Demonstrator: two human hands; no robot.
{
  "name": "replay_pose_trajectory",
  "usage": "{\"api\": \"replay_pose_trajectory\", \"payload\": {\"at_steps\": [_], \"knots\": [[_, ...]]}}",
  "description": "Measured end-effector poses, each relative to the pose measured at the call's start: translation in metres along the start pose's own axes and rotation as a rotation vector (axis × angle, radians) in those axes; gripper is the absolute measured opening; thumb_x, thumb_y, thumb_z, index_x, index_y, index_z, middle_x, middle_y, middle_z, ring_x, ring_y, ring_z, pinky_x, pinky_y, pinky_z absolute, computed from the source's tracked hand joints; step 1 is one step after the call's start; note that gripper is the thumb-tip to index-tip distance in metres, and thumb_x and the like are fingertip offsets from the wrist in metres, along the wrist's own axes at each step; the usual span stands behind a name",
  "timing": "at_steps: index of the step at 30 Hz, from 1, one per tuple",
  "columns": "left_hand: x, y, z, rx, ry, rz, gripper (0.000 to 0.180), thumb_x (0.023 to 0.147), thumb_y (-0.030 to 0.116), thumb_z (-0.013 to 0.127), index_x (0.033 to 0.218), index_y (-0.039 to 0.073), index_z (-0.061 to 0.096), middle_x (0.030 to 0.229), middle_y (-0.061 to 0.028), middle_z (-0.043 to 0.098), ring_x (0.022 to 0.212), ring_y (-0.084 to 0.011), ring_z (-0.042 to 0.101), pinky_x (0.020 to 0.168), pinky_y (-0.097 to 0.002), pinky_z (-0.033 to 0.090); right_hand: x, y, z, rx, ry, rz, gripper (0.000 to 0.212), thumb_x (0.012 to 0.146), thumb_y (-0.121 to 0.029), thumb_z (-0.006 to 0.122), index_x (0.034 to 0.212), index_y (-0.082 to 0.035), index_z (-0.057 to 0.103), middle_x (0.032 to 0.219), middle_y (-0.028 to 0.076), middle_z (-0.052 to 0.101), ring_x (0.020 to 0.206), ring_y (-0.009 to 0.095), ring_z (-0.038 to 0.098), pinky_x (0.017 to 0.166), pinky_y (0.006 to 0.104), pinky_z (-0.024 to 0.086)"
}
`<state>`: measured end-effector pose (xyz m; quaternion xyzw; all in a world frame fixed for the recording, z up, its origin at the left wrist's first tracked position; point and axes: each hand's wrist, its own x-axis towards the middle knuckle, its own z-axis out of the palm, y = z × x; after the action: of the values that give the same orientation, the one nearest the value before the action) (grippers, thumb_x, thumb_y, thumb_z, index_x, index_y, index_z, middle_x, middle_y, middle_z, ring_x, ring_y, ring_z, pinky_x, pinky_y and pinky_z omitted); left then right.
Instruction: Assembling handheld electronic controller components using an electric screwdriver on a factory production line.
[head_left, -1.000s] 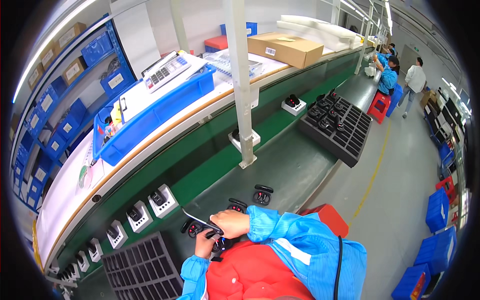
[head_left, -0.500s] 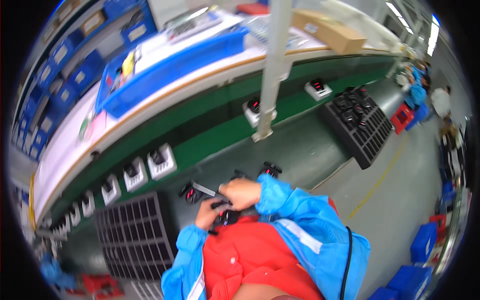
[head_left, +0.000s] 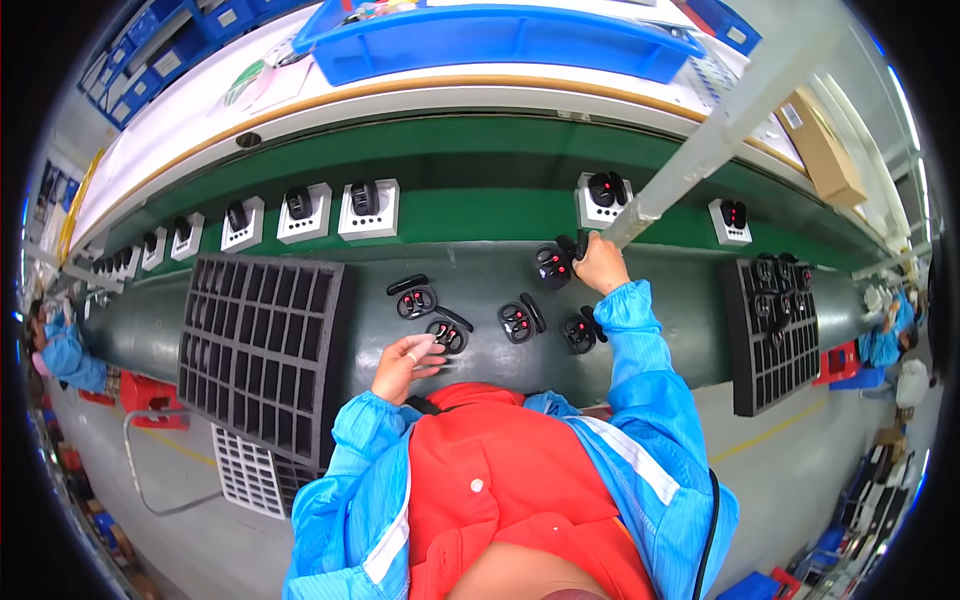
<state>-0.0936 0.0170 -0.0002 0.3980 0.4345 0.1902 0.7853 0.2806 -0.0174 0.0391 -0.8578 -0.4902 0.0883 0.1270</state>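
Currently, we have our right hand [head_left: 600, 265] extended forward across the dark grey bench [head_left: 480, 290], its grip clamped on a black open earbud charging case [head_left: 553, 266] that sits at the fingertips, just left of the hand. Our left hand [head_left: 403, 365] rests near the bench's front edge, fingers loosely curled, touching a second black open earbud case [head_left: 446, 334] at its upper right. Two more open cases [head_left: 520, 318] lie between the hands. A black gridded foam tray [head_left: 262, 350] lies left of the left hand. White fixture blocks [head_left: 368, 210] line the green conveyor belt [head_left: 480, 215] beyond.
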Motion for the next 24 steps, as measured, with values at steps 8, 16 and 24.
{"api": "replay_pose_trajectory", "payload": {"at_steps": [8, 16, 24], "knots": [[-0.014, -0.004, -0.034, -0.064, 0.200, -0.004, 0.030, 0.089, 0.023, 0.054, 0.111, 0.002, 0.053, 0.105, -0.0137, 0.061, 0.091, -0.0230, 0.062, 0.078, -0.0335, 0.049, 0.041, 0.033, 0.059, -0.130, -0.123, 0.122, 0.030, 0.072, -0.015, 0.055, 0.094, 0.005, 0.056, 0.092, 0.028, 0.061, 0.091, 0.042, 0.058, 0.080, 0.0472, 0.047], [-0.026, 0.014, -0.120, -0.026, 0.438, 0.004, 0.035, 0.088, 0.025, 0.055, 0.114, 0.001, 0.052, 0.103, -0.0135, 0.061, 0.093, -0.0229, 0.060, 0.079, -0.0333, 0.048, 0.057, 0.062, 0.071, -0.033, -0.279, 0.044, 0.048, 0.059, -0.020, 0.071, 0.094, 0.010, 0.057, 0.093, 0.029, 0.060, 0.092, 0.040, 0.059, 0.080, 0.0427, 0.047], [-0.010, 0.037, -0.307, 0.256, 1.064, 0.198, 0.020, 0.081, 0.018, 0.060, 0.093, 0.003, 0.066, 0.086, -0.0110, 0.066, 0.078, -0.0191, 0.064, 0.068, -0.0315, 0.049, 0.020, 0.039, 0.025, 0.004, -0.040, 0.097, 0.046, 0.063, -0.021, 0.074, 0.097, 0.004, 0.058, 0.094, 0.024, 0.062, 0.093, 0.038, 0.059, 0.080, 0.0419, 0.047]]}}
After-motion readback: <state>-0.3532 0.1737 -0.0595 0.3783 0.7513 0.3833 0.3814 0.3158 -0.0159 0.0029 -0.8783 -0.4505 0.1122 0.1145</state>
